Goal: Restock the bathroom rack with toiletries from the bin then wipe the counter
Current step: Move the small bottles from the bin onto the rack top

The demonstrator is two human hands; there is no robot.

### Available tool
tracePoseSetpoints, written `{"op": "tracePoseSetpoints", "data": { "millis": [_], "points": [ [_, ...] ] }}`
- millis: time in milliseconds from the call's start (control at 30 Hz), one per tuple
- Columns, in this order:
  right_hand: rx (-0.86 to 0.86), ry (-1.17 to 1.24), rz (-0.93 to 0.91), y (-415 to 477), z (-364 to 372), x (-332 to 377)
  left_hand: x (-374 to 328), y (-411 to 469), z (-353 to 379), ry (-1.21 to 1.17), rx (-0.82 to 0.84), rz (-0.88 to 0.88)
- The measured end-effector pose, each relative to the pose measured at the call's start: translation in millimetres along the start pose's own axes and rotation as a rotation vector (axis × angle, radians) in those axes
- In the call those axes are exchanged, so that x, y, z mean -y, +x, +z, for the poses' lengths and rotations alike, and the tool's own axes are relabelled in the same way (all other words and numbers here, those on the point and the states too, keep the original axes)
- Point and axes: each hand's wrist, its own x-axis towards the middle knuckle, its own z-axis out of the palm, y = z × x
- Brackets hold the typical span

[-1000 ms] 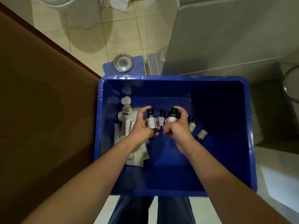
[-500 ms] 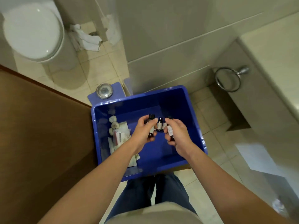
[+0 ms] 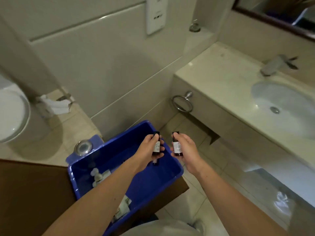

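- The restocking half of the job is in hand, and the goods are out of the bin and on their way. The left hand (image 3: 147, 151) has its fingers curled round a dark bottle (image 3: 156, 145), held upright over the right edge of the blue bin (image 3: 119, 159). A blurred shape under that hand may be another bottle; I cannot tell.
- The right hand (image 3: 186, 150) grips a second bottle (image 3: 177, 147) the same way, just outside the bin's right edge and above the floor tiles.
- More stock lies in the bin: small white pieces (image 3: 96, 176) by its left wall and packets (image 3: 122, 208) at its near corner.
- Next, I judge, both bottles go to the rack. No rack shows plainly, so it must be found first. Wiping is not yet begun.
- The pale counter (image 3: 218, 74) stands to the right with a sink (image 3: 281, 103) set in it. A towel ring (image 3: 183, 103) hangs below its left front edge.
- A toilet (image 3: 12, 114) is at the left, and a mirror (image 3: 272, 12) hangs above the counter.
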Motion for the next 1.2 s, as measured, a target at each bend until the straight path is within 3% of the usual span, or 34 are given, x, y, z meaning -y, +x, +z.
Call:
{"op": "tracePoseSetpoints", "data": {
  "millis": [333, 767, 1200],
  "points": [
    [-0.075, 0.222, -0.104, -45.1, -146.8, 47.0, -23.9, -15.4, 163.6, 0.072, 0.223, 0.076],
    [-0.297, 0.28, -0.321, -138.1, -377.0, 82.0, -8.8, -72.3, 420.0, 0.239, 0.413, 0.244],
    [-0.483, 0.44, -0.447, -205.6, -541.5, 97.9, 12.2, -106.6, 600.1, 0.379, 0.736, 0.254]
  ]
}}
